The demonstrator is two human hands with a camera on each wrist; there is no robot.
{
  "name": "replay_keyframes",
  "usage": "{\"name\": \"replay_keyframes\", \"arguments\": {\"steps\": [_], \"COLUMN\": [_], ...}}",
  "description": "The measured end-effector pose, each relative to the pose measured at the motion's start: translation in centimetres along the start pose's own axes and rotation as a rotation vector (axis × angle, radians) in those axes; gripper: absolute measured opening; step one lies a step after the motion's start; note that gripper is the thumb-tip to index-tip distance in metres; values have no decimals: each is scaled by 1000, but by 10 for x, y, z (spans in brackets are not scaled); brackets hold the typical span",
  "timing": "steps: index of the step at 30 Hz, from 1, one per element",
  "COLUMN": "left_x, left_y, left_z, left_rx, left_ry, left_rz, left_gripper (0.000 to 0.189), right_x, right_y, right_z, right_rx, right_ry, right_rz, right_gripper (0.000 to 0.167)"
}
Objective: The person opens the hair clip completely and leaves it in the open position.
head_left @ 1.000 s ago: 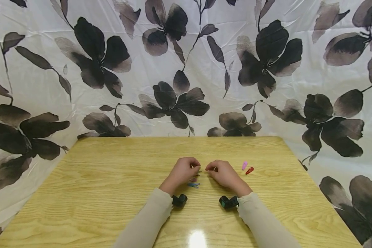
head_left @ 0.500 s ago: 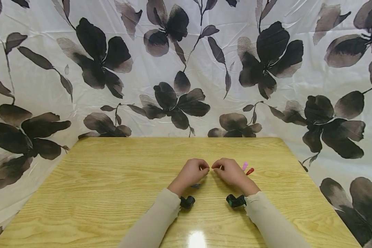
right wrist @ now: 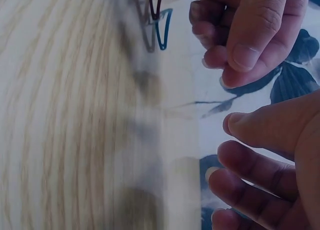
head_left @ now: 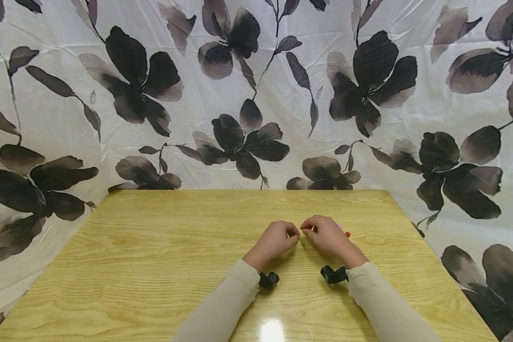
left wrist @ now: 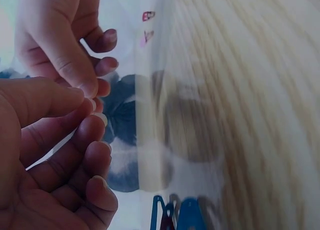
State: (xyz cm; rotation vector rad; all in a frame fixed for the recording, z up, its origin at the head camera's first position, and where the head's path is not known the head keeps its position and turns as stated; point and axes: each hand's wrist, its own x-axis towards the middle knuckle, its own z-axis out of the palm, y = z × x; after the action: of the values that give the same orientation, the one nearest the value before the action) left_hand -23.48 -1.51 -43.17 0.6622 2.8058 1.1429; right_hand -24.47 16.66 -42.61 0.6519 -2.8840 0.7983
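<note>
My left hand (head_left: pixel 273 241) and right hand (head_left: pixel 325 236) hover over the table, fingertips almost meeting. In the right wrist view, the left thumb (right wrist: pixel 246 56) lies against its index finger; I cannot tell whether anything is pinched there. The right thumb (right wrist: pixel 237 124) stands apart from its curved fingers, with nothing seen between them. Beyond the right hand, a pink snap hair clip (head_left: pixel 339 226) and a red one (head_left: pixel 347 234) lie partly hidden. Blue hair clips (left wrist: pixel 191 215) and a dark red one (left wrist: pixel 168 221) show at the bottom of the left wrist view.
The wood-grain table (head_left: pixel 154 247) reaches back to a white cloth (head_left: pixel 308 142) with dark flowers. Each wrist wears a small black camera, the left camera (head_left: pixel 269 280) and the right camera (head_left: pixel 333 274) both low over the tabletop.
Both hands have shifted rightward together, away from the clips beside the left hand. The left forearm now hides those clips in the head view; the right hand partly covers the pink and red ones.
</note>
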Motion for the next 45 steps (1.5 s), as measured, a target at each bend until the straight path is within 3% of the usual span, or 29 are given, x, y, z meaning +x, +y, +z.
{"name": "replay_keyframes", "arguments": {"steps": [6, 25, 38, 45], "left_x": [5, 17, 28, 36], "left_y": [6, 23, 34, 35], "left_z": [9, 28, 39, 45], "left_rx": [19, 78, 110, 164], "left_ry": [-20, -56, -80, -84], "left_rz": [-5, 67, -2, -4], "left_gripper": [13, 12, 13, 16], "right_x": [-3, -9, -11, -12], "right_y": [5, 26, 39, 47], "right_z": [-6, -22, -38, -42], "right_rx": [-26, -64, -49, 46], "right_ry": [-5, 1, -24, -51], "right_rz": [-7, 21, 63, 110], "right_gripper": [12, 15, 19, 20]}}
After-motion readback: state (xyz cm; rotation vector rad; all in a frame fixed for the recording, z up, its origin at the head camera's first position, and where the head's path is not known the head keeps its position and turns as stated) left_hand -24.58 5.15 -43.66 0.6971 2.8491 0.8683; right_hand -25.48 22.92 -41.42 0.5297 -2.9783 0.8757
